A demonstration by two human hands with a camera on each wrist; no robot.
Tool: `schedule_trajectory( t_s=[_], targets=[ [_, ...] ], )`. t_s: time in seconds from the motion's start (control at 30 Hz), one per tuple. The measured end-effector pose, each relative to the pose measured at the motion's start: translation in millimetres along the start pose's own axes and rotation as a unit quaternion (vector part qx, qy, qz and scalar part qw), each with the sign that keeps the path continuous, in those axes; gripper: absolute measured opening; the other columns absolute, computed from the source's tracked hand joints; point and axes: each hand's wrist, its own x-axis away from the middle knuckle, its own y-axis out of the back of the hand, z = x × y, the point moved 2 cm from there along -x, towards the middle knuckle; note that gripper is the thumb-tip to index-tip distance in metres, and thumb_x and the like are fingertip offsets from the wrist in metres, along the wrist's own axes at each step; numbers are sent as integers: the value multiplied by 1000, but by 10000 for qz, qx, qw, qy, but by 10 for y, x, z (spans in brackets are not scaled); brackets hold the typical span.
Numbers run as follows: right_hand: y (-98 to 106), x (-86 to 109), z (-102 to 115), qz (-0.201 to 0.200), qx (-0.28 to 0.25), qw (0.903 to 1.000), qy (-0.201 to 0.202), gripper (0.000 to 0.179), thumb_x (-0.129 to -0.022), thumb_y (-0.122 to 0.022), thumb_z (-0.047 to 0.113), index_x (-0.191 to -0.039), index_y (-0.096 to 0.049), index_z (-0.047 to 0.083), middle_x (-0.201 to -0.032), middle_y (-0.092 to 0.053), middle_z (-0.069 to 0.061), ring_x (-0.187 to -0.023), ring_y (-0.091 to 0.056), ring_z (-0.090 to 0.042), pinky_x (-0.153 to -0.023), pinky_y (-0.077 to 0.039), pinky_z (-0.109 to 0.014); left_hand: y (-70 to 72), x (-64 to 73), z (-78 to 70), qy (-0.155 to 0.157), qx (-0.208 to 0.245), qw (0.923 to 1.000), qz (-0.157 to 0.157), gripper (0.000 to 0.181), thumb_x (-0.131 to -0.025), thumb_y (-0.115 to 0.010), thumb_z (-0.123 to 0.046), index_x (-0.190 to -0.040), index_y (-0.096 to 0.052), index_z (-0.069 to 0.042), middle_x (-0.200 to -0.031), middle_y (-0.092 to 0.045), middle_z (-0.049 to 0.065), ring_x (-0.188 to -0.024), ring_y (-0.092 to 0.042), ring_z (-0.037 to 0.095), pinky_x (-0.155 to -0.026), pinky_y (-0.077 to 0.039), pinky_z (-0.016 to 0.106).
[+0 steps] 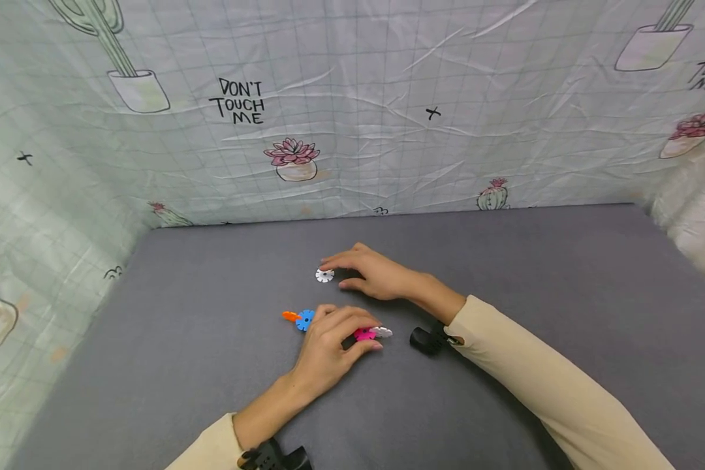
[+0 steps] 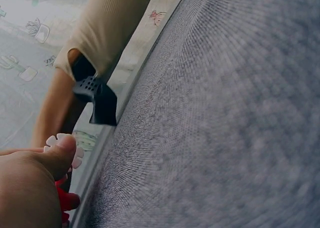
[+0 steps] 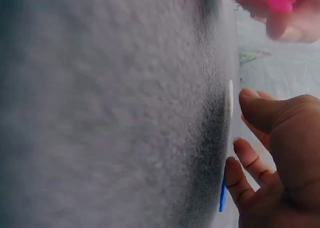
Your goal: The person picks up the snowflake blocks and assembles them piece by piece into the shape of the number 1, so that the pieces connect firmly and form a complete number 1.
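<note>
My left hand [image 1: 331, 343] grips a joined chain of notched plastic discs. From its left side stick out an orange disc [image 1: 290, 316] and a blue disc [image 1: 305, 320]; between thumb and fingers show a pink disc [image 1: 365, 334] and a white end disc [image 1: 382, 332]. The left thumb presses that white disc [image 2: 77, 158] in the left wrist view; the chain's middle is hidden. Farther back, my right hand [image 1: 378, 274] reaches over the table, thumb and fingers apart. Its index fingertip is at the rim of a loose white disc [image 1: 325, 276] lying flat.
A thin blue piece [image 3: 222, 195] shows beside the right fingers in the right wrist view. Black camera mounts sit at the right wrist [image 1: 425, 341] and left wrist [image 1: 276, 457]. The grey table [image 1: 211, 274] ends at a printed curtain [image 1: 358, 130] behind.
</note>
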Motion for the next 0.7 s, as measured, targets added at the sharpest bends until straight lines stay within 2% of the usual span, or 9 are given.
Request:
schedule_trajectory(
  t_s=[0.13,0.23,0.33,0.5,0.7],
  targets=[
    [-12,-24,-16,251,125,9994,183,43,-96,-57,7,-138,-51,8,-145,-44,-6,-97,-44,-21,-81,-35,-31,-13,-1,-7,13,14,10000,3,32,-68,-86,-21,-95,-72,-13,-95,-67,-5,-90,-62,9,-81,-39,33],
    [-18,-35,-24,315,290,9989,199,42,-96,-56,6,-138,-52,10,-143,-46,-5,-94,-43,-19,-80,-34,-30,-14,-5,-9,4,-6,10000,2,32,-68,-86,-21,-95,-72,-13,-94,-67,-5,-89,-62,9,-81,-39,33],
    [-16,-55,-30,141,371,9992,88,39,-95,-58,7,-134,-57,11,-137,-53,-2,-95,-43,-18,-81,-35,-31,-11,-10,-8,-1,-41,10000,7,31,-68,-86,-22,-94,-72,-13,-94,-67,-5,-89,-62,9,-81,-39,33],
    [-12,-91,-39,-228,166,9991,-313,34,-91,-67,12,-125,-65,13,-118,-65,2,-97,-46,-18,-83,-38,-31,-5,-10,-8,2,-87,10000,19,31,-68,-86,-22,-94,-72,-13,-94,-67,-5,-90,-62,8,-80,-39,33],
    [-36,-131,-19,-236,152,9986,-442,33,-89,-70,13,-121,-66,12,-106,-63,-1,-98,-49,-20,-84,-39,-31,-1,-9,-9,-4,-100,9999,20,32,-68,-86,-22,-94,-71,-13,-93,-67,-5,-90,-61,9,-80,-39,33]
  ],
)
